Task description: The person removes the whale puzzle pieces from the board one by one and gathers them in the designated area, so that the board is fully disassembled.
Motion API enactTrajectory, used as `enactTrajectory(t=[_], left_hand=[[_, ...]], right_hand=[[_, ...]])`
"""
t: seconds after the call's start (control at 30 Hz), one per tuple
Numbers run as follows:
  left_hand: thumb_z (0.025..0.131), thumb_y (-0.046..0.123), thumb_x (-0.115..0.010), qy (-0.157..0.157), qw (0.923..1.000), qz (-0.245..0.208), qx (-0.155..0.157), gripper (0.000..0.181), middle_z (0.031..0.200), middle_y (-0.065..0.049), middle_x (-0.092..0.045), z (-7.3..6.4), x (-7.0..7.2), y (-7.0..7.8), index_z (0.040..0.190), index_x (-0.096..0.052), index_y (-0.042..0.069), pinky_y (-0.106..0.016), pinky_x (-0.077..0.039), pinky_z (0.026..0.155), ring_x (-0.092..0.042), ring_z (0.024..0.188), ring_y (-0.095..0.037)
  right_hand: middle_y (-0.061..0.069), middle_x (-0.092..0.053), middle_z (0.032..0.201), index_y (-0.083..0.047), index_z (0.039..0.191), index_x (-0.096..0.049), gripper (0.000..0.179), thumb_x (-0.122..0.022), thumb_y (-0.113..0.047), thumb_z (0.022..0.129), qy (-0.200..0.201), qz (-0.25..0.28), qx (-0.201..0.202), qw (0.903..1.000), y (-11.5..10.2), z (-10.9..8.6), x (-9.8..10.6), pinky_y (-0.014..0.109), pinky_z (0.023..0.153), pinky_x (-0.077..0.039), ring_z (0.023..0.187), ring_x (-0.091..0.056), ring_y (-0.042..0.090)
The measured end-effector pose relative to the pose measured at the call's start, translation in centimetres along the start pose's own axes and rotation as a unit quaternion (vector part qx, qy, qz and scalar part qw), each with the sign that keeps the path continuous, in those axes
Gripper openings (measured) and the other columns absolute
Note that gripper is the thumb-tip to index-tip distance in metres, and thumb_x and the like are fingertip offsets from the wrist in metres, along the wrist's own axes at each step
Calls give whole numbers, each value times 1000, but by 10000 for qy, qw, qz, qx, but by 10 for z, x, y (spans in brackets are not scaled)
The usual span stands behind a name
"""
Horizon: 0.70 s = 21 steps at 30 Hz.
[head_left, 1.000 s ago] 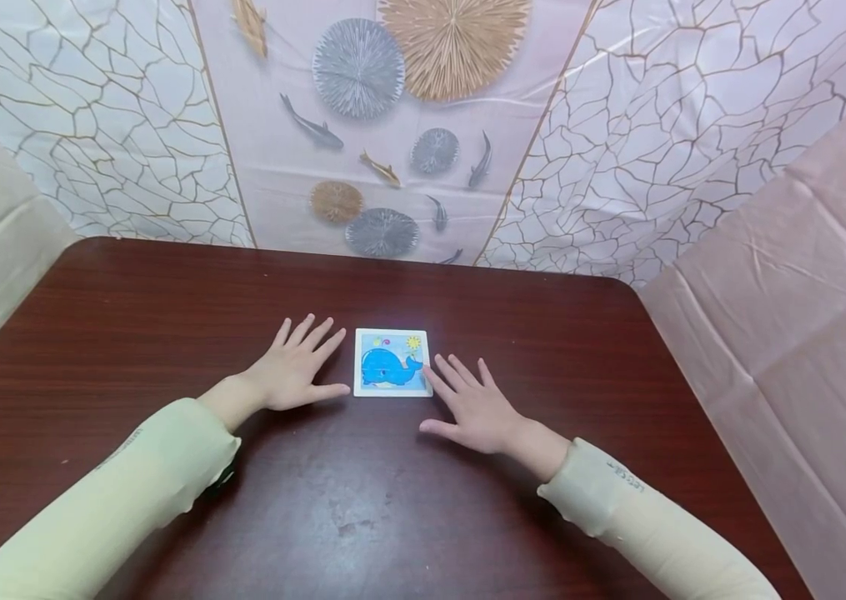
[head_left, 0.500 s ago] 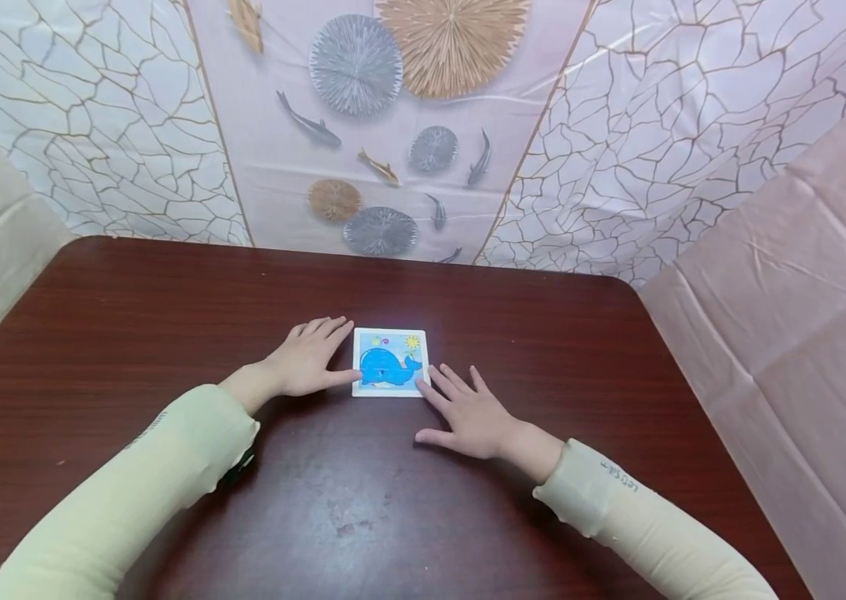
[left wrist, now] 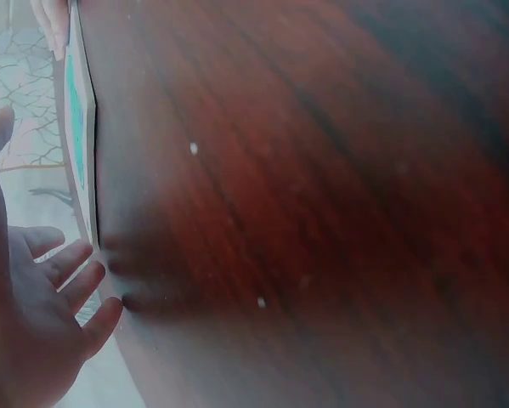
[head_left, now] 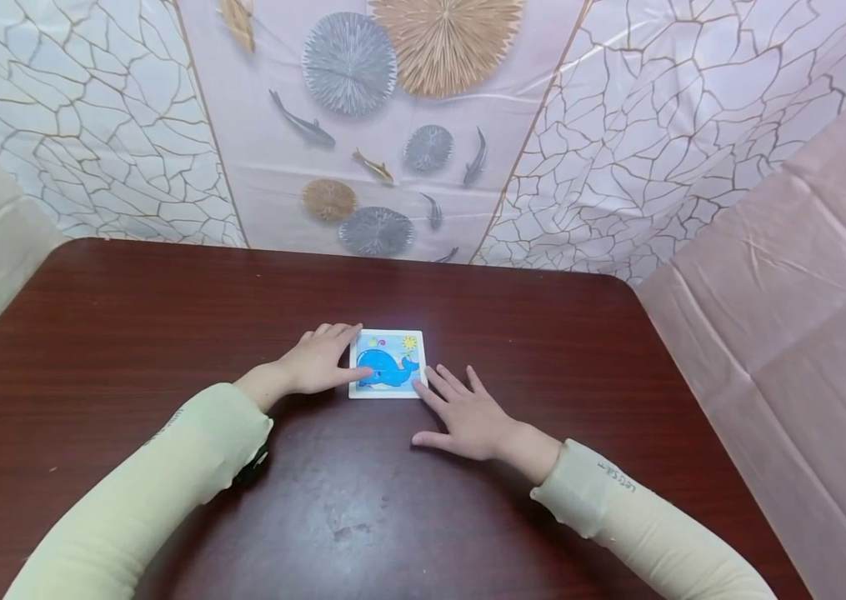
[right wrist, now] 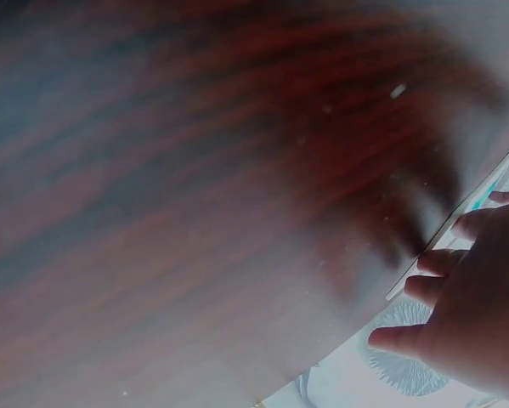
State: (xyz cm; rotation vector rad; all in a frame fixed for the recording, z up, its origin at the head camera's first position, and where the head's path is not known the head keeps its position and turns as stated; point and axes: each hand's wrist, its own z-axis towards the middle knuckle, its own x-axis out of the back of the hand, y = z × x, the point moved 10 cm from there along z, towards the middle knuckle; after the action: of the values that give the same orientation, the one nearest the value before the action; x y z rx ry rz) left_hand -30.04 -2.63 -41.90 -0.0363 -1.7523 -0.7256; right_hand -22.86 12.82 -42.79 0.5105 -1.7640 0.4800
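A small square whale picture board (head_left: pixel 392 360) with a white frame lies flat on the dark wood table. My left hand (head_left: pixel 313 362) is at its left side, fingertips right at the upper left corner and the thumb reaching over the whale. In the left wrist view, this hand's fingers (left wrist: pixel 71 263) are loosely bent and spread beside the thin board edge (left wrist: pixel 91 161). On the other side, my right hand (head_left: pixel 471 421) has its fingers spread. Its index fingertip overlaps the board's lower right edge, and its thumb points left below the board.
The brown table (head_left: pixel 167 292) is glossy, with a worn patch (head_left: pixel 351 529) near the front. A patterned cloth (head_left: pixel 265 167) hangs behind its far edge. Plain pale cloth (head_left: pixel 805 333) closes off the right side, and more hangs at the left.
My left hand has come in rightward to the board, its spread fingers drawing closer together and its thumb passing over the picture. The right hand has shifted only slightly, lower along the board's edge.
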Motion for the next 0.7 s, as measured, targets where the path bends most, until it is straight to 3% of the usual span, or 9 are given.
enactTrajectory(t=[0.37, 0.7], left_hand=[[85, 53, -55, -15, 9996, -277, -12, 83, 145, -20, -37, 1, 0, 4, 146, -28, 3, -56, -29, 108, -34, 131, -35], [89, 47, -52, -143, 9932, -1149, 134, 78, 147, -20, -34, 2, 0, 1, 146, -26, 2, -56, -27, 109, -33, 131, -35]], right_hand=[[9, -21, 156, -19, 149, -24, 81, -42, -67, 86, -53, -64, -4, 10000, 0, 0, -1, 61, 114, -10, 145, -15, 28], [8, -21, 156, -19, 149, -24, 82, -42, -68, 86, -34, -73, -17, 10000, -1, 0, 0, 60, 114, -11, 145, -16, 27]])
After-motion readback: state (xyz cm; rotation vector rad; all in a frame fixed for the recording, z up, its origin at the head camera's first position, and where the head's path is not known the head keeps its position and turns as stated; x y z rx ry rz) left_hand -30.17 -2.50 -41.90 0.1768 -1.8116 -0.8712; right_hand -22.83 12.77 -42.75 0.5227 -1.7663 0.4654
